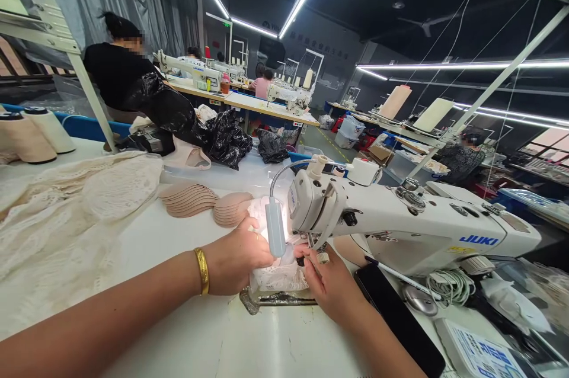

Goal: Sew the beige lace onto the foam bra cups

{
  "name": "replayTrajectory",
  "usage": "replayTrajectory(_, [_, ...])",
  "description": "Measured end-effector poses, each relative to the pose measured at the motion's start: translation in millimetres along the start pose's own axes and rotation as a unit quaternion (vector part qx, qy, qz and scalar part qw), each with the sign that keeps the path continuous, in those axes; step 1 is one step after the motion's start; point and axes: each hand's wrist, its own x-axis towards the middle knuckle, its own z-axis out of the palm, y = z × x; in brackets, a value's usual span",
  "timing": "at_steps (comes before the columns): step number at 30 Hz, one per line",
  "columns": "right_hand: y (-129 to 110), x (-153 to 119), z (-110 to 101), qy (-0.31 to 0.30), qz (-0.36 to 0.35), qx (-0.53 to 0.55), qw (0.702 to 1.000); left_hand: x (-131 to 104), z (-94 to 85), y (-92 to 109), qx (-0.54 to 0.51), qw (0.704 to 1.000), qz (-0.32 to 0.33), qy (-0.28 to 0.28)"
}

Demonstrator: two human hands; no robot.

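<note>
A white lace fabric (284, 278) lies bunched under the head of a white sewing machine (391, 218), lit by a small gooseneck lamp (275, 230). My left hand (240, 256), with a gold bangle at its wrist, is closed on the fabric's left side. Close to the needle area, my right hand (331, 283) pinches the fabric's right edge with bent fingers. A small dark piece shows by those fingertips; I cannot make out what it is. The lamp and fingers hide the needle and the stitching spot.
Beige cup pads (189, 203) lie stacked behind my left hand. Cream lace pieces (120, 185) spread over the table's left. A black phone (398, 319), a cable bundle (453, 287) and a white box (478, 348) sit at right. Co-workers sit at other machines.
</note>
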Motion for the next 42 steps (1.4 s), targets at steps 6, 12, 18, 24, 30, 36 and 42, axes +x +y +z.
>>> replayTrajectory(6, [-1, -1, 0, 0.024, -0.002, 0.019, 1.0, -1, -0.4, 1, -0.006, 1.0, 0.004, -0.005])
replayTrajectory(12, [-6, -3, -1, 0.018, -0.013, 0.035, 0.999, -7, 3.2, 0, -0.019, 1.0, -0.001, -0.019])
replayTrajectory(18, [-16, -6, -3, -0.011, -0.091, 0.072, 0.993, -13, 3.2, 18, 0.038, 0.994, -0.101, 0.008])
replayTrajectory(24, [-17, -5, 14, -0.058, -0.066, -0.011, 0.996, -11, 10.2, 39, 0.086, 0.987, -0.137, -0.023])
replayTrajectory(30, [-8, -5, 14, -0.035, -0.053, -0.057, 0.996, -9, 20.5, 28, 0.105, 0.987, -0.119, 0.028])
replayTrajectory(36, [-18, -4, 15, -0.007, -0.075, -0.002, 0.997, 1, 15.1, 24, 0.053, 0.992, -0.084, 0.075])
replayTrajectory(42, [-11, 0, 19, 0.017, -0.064, -0.069, 0.995, -10, 6.6, 22, -0.03, 0.996, -0.08, 0.005])
